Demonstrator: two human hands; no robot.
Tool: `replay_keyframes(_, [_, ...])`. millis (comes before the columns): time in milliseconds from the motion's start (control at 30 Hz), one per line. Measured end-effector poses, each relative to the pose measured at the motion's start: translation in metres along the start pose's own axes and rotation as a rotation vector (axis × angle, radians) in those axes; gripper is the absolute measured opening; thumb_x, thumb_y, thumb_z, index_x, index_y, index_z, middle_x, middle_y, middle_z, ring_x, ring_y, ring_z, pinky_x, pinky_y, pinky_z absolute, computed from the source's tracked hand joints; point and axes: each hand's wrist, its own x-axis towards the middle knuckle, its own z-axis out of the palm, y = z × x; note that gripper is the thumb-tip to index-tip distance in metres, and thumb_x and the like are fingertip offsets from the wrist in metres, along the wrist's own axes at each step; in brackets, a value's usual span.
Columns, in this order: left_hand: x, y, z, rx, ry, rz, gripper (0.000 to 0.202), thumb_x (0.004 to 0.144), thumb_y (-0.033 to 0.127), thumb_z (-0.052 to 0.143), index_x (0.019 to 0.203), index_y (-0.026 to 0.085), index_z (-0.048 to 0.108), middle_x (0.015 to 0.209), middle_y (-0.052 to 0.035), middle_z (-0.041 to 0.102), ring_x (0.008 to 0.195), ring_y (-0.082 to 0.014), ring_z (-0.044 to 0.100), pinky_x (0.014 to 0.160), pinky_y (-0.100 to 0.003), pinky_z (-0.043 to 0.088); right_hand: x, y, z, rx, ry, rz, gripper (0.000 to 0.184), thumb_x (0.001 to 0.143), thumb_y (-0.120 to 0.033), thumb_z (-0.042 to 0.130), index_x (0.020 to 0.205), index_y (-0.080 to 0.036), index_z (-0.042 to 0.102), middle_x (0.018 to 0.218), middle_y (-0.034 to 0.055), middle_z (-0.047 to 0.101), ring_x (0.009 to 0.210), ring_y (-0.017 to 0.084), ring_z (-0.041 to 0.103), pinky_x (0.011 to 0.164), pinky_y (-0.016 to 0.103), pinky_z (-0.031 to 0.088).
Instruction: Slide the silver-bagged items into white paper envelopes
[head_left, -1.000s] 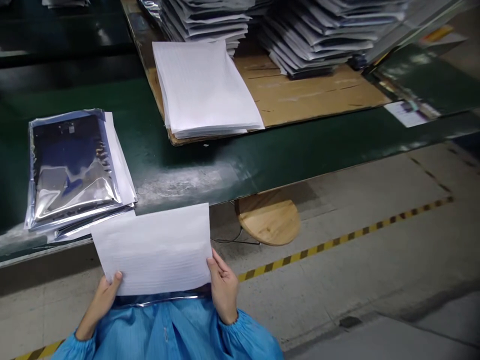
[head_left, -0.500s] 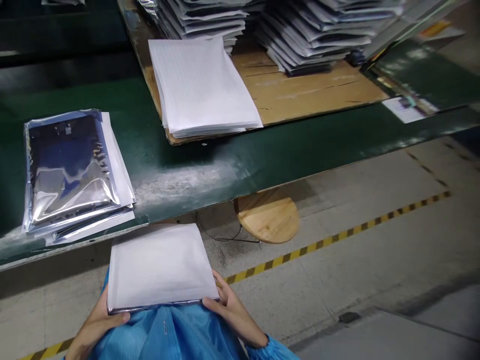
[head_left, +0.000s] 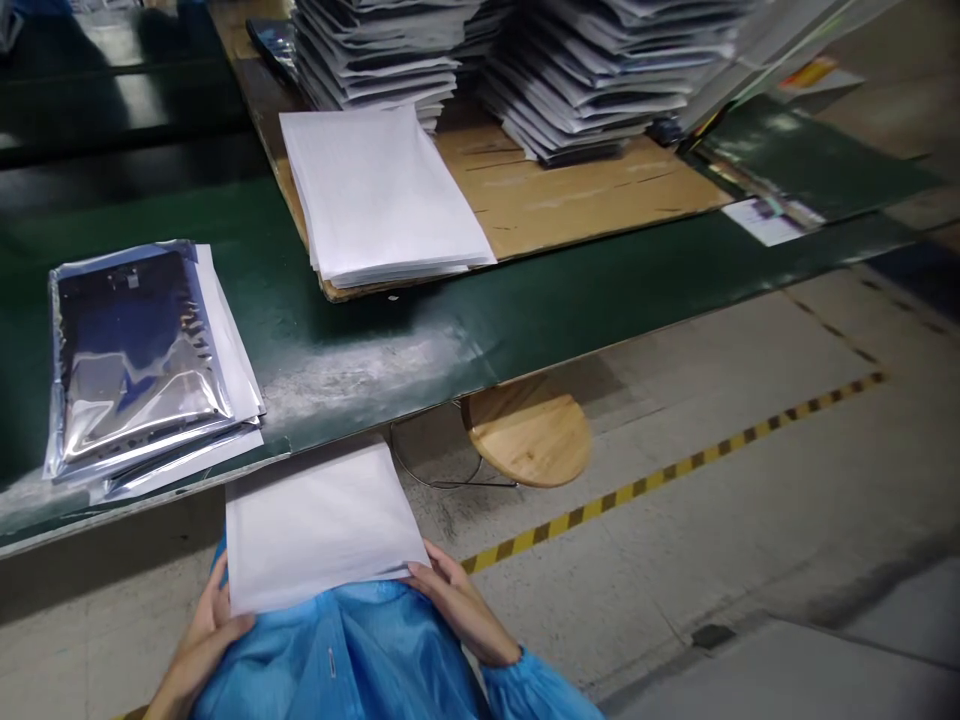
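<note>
I hold a flat white foam-wrapped pack (head_left: 319,525) over my lap, level and just below the table edge. My left hand (head_left: 206,625) grips its near left corner, fingers curled under it. At the near right corner my right hand (head_left: 457,595) holds it, thumb on top. Blue sleeves and a blue coat show beneath. A pile of silver bagged dark items (head_left: 139,355) with white sheets under it lies on the green table (head_left: 360,345) to the left. A stack of white foam sheets (head_left: 375,195) rests on a cardboard sheet (head_left: 570,190) farther back.
Tall stacks of bagged items (head_left: 540,60) stand at the back of the cardboard. A round wooden stool (head_left: 529,430) sits under the table. Yellow-black floor tape (head_left: 675,470) crosses the concrete floor. A printed paper (head_left: 765,215) lies at the table's right.
The white pack, held up and facing me a second ago, has been laid flat and lowered toward my lap. Both hands stayed on its near corners.
</note>
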Motion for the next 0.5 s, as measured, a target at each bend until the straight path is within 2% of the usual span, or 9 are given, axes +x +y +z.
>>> replay_keyframes(33, [0.005,0.002,-0.002,-0.067,-0.024,-0.013,0.094,0.051,0.042,0.082,0.134,0.025,0.041,0.125,-0.0112,0.060,0.117,-0.0308,0.054,0.100,-0.040,0.043,0.003,-0.005,-0.004,0.067,-0.047,0.020,0.052,0.060,-0.039,0.080,0.107,-0.021,0.065,0.102,0.0058,0.071,0.093,0.022,0.066,0.084,0.036,0.050])
replay_keyframes(100, [0.020,0.010,-0.003,-0.101,0.010,-0.040,0.088,0.054,0.049,0.079,0.131,0.023,0.045,0.122,-0.0124,0.062,0.112,-0.0300,0.058,0.097,-0.039,0.045,0.010,-0.015,-0.008,0.122,-0.109,0.044,0.054,0.065,-0.043,0.076,0.112,-0.022,0.062,0.103,0.0064,0.071,0.092,0.021,0.066,0.082,0.037,0.051])
replay_keyframes(167, [0.034,0.020,0.003,-0.003,0.073,-0.050,0.074,0.059,0.052,0.075,0.121,0.018,0.054,0.113,-0.0135,0.066,0.105,-0.0284,0.062,0.092,-0.037,0.049,0.017,-0.021,-0.007,0.070,-0.124,0.039,0.048,0.069,-0.048,0.071,0.105,-0.018,0.065,0.090,0.0072,0.074,0.080,0.020,0.068,0.073,0.034,0.052])
replay_keyframes(267, [0.044,0.035,0.012,0.192,0.116,-0.028,0.058,0.060,0.051,0.075,0.102,0.012,0.063,0.100,-0.0145,0.071,0.095,-0.0285,0.066,0.081,-0.035,0.053,0.015,-0.019,-0.003,-0.028,-0.183,0.046,0.045,0.065,-0.042,0.077,0.098,-0.014,0.065,0.074,0.0055,0.073,0.064,0.017,0.067,0.063,0.029,0.049])
replay_keyframes(367, [0.036,0.040,0.014,0.254,0.151,0.012,0.055,0.059,0.054,0.074,0.093,0.012,0.064,0.089,-0.0127,0.073,0.090,-0.0301,0.067,0.075,-0.035,0.054,0.000,-0.009,-0.006,-0.047,-0.311,0.070,0.055,0.065,-0.034,0.079,0.112,-0.017,0.057,0.077,0.0046,0.073,0.064,0.015,0.066,0.063,0.027,0.048])
replay_keyframes(500, [0.013,0.043,0.021,0.225,0.092,0.015,0.054,0.061,0.053,0.073,0.098,0.014,0.063,0.096,-0.0125,0.072,0.092,-0.0307,0.066,0.079,-0.037,0.054,-0.023,-0.011,-0.021,-0.044,-0.306,-0.005,0.068,0.061,-0.029,0.080,0.123,-0.024,0.051,0.094,0.0062,0.072,0.066,0.015,0.066,0.063,0.028,0.048])
